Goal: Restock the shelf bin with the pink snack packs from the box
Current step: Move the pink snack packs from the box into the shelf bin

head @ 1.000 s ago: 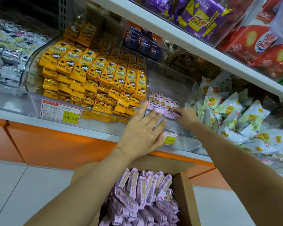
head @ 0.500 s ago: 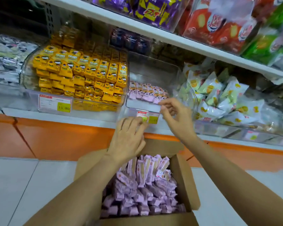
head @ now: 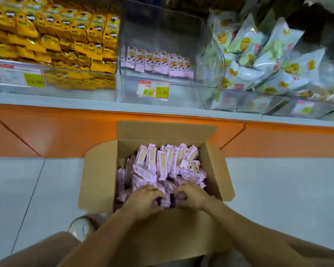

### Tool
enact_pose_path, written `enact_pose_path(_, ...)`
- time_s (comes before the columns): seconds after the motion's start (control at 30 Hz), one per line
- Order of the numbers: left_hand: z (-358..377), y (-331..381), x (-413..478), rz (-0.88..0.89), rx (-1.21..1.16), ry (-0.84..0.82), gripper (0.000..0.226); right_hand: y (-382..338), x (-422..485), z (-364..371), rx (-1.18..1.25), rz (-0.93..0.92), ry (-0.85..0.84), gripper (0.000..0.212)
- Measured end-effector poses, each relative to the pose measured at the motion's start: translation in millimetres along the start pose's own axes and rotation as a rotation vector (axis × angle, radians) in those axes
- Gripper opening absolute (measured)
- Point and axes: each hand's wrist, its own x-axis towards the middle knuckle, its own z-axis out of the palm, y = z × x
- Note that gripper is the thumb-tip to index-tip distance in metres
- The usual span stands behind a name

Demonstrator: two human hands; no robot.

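An open cardboard box (head: pixel 216 170) stands on the floor below the shelf, full of pink snack packs (head: pixel 162 164). Both hands are down inside its near end. My left hand (head: pixel 145 201) has its fingers curled into the pile of packs. My right hand (head: pixel 193 196) is beside it, fingers also curled down among the packs. What each hand holds is hidden by the fingers. On the shelf above, a clear shelf bin (head: pixel 172 81) holds one row of pink packs (head: pixel 156 62) at its front; the rest of the bin is bare.
A bin of yellow packs (head: pixel 62 41) sits left of the clear bin, and white-green bags (head: pixel 262 54) lie to its right. Price tags (head: pixel 153 89) hang on the bin fronts. An orange shelf base (head: pixel 66 130) runs behind the box. My shoe (head: pixel 81 226) is left of the box.
Both hands have come down from the shelf bin into the box, and my view has tilted down toward the box.
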Motion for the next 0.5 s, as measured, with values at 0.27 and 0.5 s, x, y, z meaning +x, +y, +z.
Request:
enact_pose_path(0.27,-3.3,18.4,4.2,-0.112,-0.132,0.151,0.035,12.2,2.7,-0.6,0.126,-0.013,0.129,0.007)
enact_pose_path(0.5,-27.3,26.3,15.1,-0.315,-0.739,0.298,0.023,30.8,-15.2,-54.6,0.535,0.051,0.199,0.012)
